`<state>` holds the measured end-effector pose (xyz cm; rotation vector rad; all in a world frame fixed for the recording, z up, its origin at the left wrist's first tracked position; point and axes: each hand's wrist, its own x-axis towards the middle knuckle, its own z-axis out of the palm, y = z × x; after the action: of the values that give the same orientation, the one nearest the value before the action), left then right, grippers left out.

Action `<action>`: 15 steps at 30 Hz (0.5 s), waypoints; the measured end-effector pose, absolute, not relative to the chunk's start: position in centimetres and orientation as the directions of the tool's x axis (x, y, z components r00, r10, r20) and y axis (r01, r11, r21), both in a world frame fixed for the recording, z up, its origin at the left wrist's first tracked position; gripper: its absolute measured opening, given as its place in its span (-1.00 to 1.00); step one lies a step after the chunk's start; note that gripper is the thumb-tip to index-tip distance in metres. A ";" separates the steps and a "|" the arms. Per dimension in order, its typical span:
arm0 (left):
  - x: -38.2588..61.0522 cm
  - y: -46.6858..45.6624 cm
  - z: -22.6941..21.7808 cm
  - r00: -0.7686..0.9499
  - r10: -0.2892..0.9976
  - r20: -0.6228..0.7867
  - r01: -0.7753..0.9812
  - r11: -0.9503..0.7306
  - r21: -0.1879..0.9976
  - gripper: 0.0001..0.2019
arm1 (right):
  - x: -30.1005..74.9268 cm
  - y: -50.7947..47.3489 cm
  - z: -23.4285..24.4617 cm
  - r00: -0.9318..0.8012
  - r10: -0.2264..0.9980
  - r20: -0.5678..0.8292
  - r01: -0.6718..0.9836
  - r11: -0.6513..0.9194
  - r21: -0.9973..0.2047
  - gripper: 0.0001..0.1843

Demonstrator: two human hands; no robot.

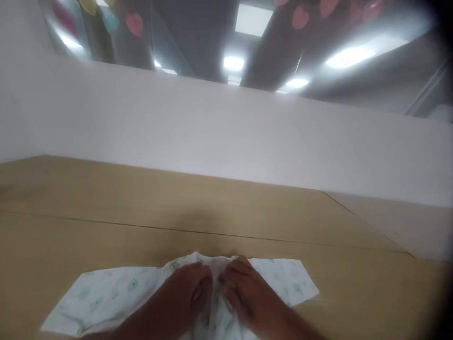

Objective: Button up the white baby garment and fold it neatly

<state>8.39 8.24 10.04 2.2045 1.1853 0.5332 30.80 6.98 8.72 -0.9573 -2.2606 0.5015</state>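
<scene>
A white garment (pixel 106 290) with a pale green print lies at the bottom of the view, a sleeve spread out to each side. It looks like a small long-sleeved top; its lower part runs out of the frame. Near the neck edge, my left hand (pixel 193 288) has its fingers curled closed on the cloth. My right hand (pixel 244 290) grips the same cloth just beside it, fingers bent. Between the two hands a narrow fold of fabric is raised. Both hands are slightly blurred, and the fingertips are partly hidden.
The garment rests on a light wooden table (pixel 106 189) with a seam running across it. A white partition wall (pixel 198 127) stands behind the table. Above it, ceiling lights (pixel 253 20) and hanging heart shapes (pixel 300 18) show. The right edge of the view is dark.
</scene>
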 end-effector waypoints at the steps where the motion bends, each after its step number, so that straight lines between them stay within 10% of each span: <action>1: 8.8 8.5 9.7 0.513 0.851 0.110 0.617 -0.455 0.642 -0.87 | 30.7 7.2 8.5 -0.510 0.757 0.408 0.494 0.646 -0.582 -0.87; 8: 9.7 9.6 8.8 0.486 0.867 0.113 0.690 -0.460 0.559 -0.86 | 29.3 8.2 9.5 -0.425 0.862 0.277 0.610 0.498 -0.616 -0.67; 15: 9.1 10.8 7.2 0.468 0.829 0.305 0.606 -0.552 0.573 -0.91 | 26.3 8.7 7.0 -0.315 0.839 0.444 0.516 0.544 -0.662 -0.79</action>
<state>9.06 10.85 7.21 2.3351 1.2048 0.7965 26.29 8.67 6.98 -1.0936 -1.9898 0.5181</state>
